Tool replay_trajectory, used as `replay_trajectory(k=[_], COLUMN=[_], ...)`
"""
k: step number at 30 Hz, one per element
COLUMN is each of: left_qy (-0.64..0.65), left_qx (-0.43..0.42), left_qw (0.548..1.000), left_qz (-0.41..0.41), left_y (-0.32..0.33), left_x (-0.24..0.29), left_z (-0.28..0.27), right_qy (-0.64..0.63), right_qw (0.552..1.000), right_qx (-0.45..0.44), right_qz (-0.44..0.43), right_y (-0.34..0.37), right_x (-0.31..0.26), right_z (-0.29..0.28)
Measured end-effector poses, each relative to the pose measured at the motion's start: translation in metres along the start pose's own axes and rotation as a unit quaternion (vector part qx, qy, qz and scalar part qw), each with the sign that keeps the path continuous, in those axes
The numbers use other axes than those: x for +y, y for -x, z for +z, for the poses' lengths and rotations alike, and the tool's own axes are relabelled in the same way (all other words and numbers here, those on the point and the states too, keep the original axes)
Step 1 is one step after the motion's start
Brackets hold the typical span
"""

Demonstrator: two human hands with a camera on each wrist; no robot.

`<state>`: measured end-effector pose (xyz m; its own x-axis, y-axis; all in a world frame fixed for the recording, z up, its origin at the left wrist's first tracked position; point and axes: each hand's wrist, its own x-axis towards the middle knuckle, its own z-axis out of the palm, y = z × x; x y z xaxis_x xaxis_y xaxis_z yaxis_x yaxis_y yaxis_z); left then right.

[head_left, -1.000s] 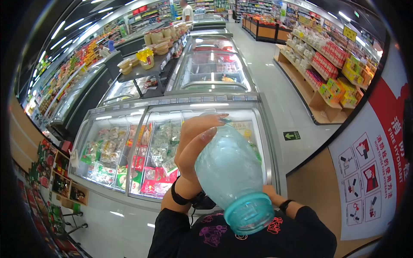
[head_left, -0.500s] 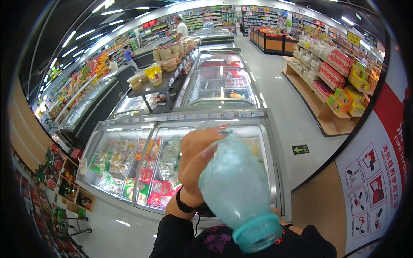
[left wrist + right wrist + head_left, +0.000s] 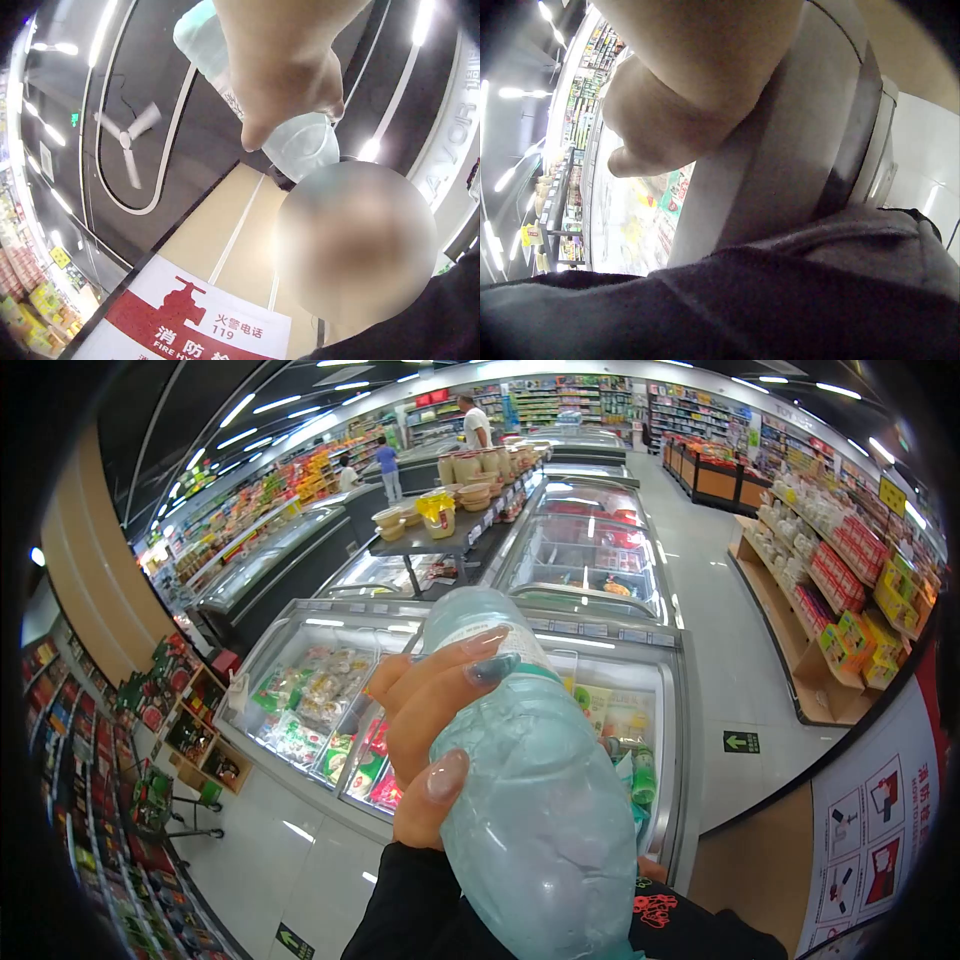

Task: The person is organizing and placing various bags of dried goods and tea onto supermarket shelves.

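Observation:
A crumpled, translucent pale-green bottle (image 3: pixel 540 810) fills the front of the head view, tilted with its lower end toward the camera. My left hand (image 3: pixel 430 720) grips it round the middle, fingers over the label. In the left wrist view, the left hand (image 3: pixel 289 82) holds the same bottle (image 3: pixel 304 146) close to a blurred face. My right hand (image 3: pixel 656 124) is low beside the freezer's edge (image 3: pixel 727 187) in the right wrist view, with no held object visible. Only a bit of the right hand (image 3: pixel 652 868) shows behind the bottle in the head view.
A chest freezer (image 3: pixel 688 740) with packaged food stands in front, with more freezers (image 3: pixel 590 540) behind. Jars and tubs stand on a dark shelf (image 3: pixel 440 542). Stocked shelves (image 3: pixel 790 630) are at right, a trolley (image 3: pixel 155 800) at left. People (image 3: pixel 476 426) are far off.
The head view has swung left, so the store appears farther right. My left hand and the bottle appear closer, with the label now in view and the bottle's mouth out of sight.

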<state>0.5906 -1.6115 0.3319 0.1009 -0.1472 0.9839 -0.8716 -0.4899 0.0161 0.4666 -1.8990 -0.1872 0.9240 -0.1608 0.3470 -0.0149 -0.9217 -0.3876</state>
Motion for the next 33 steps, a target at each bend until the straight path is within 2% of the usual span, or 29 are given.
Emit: replay_trajectory(k=[3,5,6,8,12,15,21,28,33], left_qy=[-0.049,-0.063,-0.062,-0.072,-0.087,-0.066,-0.013,0.039,0.084], left_qx=[0.023,0.069,0.13,0.189,0.207,0.164,0.013,-0.125,-0.197], left_qw=[0.998,0.996,0.989,0.977,0.973,0.982,0.998,0.991,0.97], left_qz=[-0.018,0.0,0.043,0.072,0.062,0.072,0.056,-0.021,-0.112], left_y=[-0.01,-0.019,-0.013,0.001,0.008,0.006,0.01,0.032,0.061], left_x=[0.012,0.017,0.003,-0.01,-0.009,-0.003,-0.001,-0.018,-0.043], left_z=[-0.002,0.006,0.019,0.028,0.032,0.027,0.008,0.0,0.0], right_qy=[0.002,0.002,0.001,0.0,-0.001,-0.001,-0.002,0.003,0.019], right_qw=[1.0,1.0,1.0,1.0,1.0,1.0,0.999,0.999,0.999], right_qx=[0.0,-0.002,-0.003,-0.005,-0.007,-0.004,-0.003,0.004,-0.002], right_qz=[-0.011,-0.016,-0.018,-0.021,-0.026,-0.027,-0.033,-0.039,-0.034], right_y=[-0.005,-0.006,-0.006,-0.008,-0.007,-0.008,-0.007,-0.002,0.002], right_x=[-0.001,0.0,0.0,0.0,0.001,0.001,-0.001,-0.009,-0.001], right_z=[-0.002,-0.004,-0.003,-0.004,-0.006,-0.006,-0.009,-0.019,-0.009])
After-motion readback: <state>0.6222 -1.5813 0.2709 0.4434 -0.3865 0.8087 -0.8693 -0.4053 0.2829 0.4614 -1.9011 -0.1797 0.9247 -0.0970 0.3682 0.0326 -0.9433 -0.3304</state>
